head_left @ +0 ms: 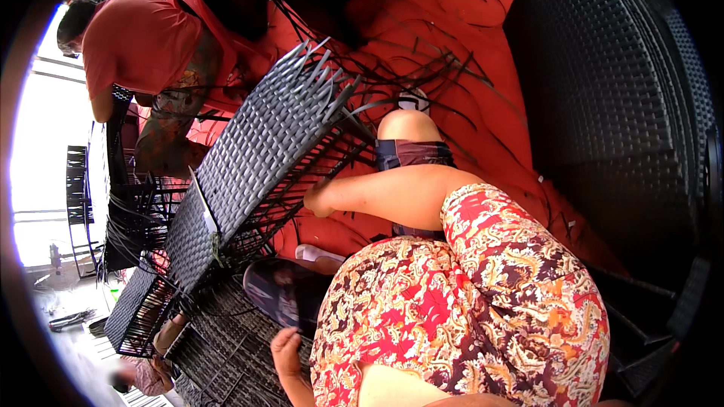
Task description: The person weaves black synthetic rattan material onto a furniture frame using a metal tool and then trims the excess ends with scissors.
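Panel [249,128]: up-left of hands, long axis rising rightward
Right hand [318,199]: nearer, by right edge; grip unclear
Left hand [286,351]: curled, apart

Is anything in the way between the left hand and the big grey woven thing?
Yes, it looks like it: in this view, the dark-clothed leg sits between the left hand and the grey woven piece.

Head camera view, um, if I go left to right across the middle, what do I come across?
Bright opening, grey woven panel, your right hand, your patterned sleeve, black woven panels.
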### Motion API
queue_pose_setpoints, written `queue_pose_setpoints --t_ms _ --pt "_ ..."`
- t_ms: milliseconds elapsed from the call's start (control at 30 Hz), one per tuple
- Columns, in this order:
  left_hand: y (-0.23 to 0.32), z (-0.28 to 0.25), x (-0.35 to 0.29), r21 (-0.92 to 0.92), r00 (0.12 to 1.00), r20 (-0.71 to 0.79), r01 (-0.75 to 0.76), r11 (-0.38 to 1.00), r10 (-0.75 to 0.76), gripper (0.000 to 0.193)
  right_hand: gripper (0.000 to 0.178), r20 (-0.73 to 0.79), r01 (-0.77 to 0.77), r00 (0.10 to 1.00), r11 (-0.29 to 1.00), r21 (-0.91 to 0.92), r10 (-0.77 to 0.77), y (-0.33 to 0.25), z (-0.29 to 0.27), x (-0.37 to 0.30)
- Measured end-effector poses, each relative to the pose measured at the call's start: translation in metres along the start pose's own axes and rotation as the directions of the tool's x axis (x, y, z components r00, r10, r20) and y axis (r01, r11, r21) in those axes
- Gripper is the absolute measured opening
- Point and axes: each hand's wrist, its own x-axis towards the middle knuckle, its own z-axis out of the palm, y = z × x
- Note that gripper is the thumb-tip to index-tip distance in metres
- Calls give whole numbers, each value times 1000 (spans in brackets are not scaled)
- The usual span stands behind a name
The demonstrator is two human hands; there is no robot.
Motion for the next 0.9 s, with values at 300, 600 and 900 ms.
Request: queue_pose_setpoints --t_ms 300,600,900 --pt "-35 -56 18 41 968 -242 -65 997 73 18 30 0 64 998 984 167 -65 13 -8 -5" --pt "-1 -102 127 309 940 -341 138 941 -26 43 33 27 93 995 982 167 -98 17 -9 -1" --pt "50 -63 147 874 964 -248 266 406 -99 54 30 -8 71 997 982 175 -70 22 1 -3"
